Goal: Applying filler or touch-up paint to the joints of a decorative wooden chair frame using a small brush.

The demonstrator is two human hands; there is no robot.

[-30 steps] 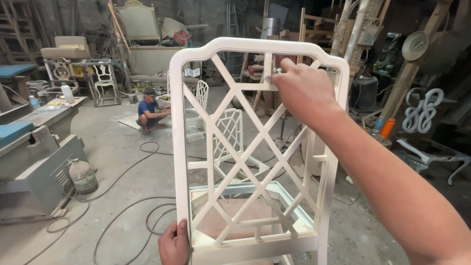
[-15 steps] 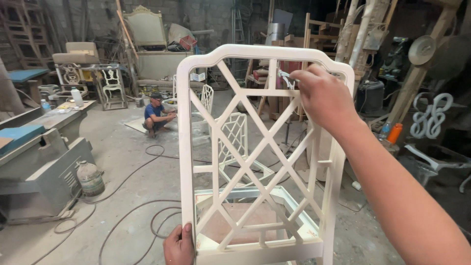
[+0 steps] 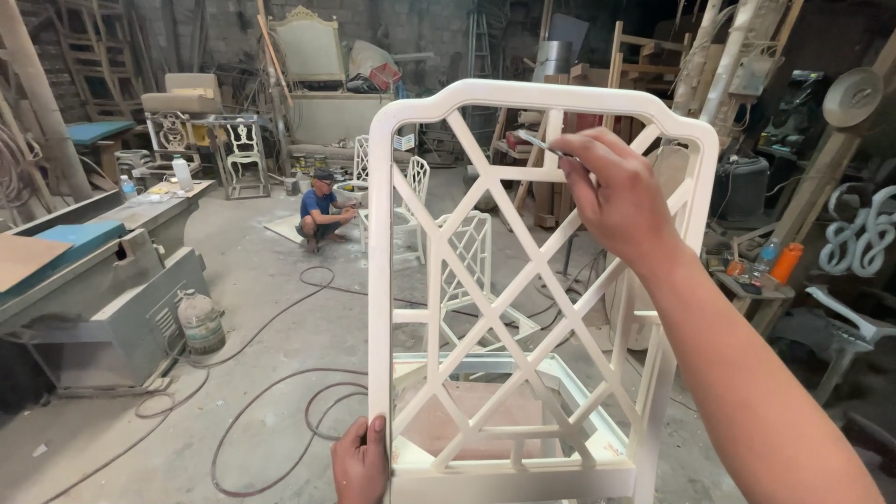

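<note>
A white lattice-back chair (image 3: 380,280) stands right in front of me, its back upright and its open seat frame below. My left hand (image 3: 360,461) grips the lower left post of the chair back. My right hand (image 3: 618,198) is raised at the upper lattice bars and pinches a thin metal tool (image 3: 536,142), its tip against a slat near the top rail.
A person in a blue shirt (image 3: 320,213) squats on the concrete floor beside more white chairs (image 3: 469,254). Cables (image 3: 280,411) loop over the floor. A grey machine (image 3: 103,308) and a plastic jug (image 3: 200,321) stand left. Cluttered furniture parts fill the back and right.
The view has shifted so the chair sits further right. My right hand stays at the upper lattice with the tool. My left hand keeps its grip on the post.
</note>
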